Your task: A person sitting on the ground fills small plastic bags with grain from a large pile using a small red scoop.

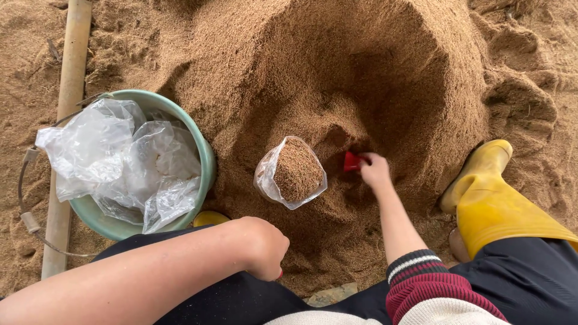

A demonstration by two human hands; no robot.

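Left hand (265, 248) fisted, contents unclear; right hand (375, 170) grips red scoop (352, 161); sawdust ground (337, 72).

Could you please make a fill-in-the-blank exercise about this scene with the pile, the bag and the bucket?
1. The right hand holds a small scoop whose colour is ____.
2. The clear bag standing in the brown pile is ____ to the top.
3. The green bucket contains crumpled ____ bags.
4. The rubber boot beside the pile is ____.

Missing words: red; filled; plastic; yellow
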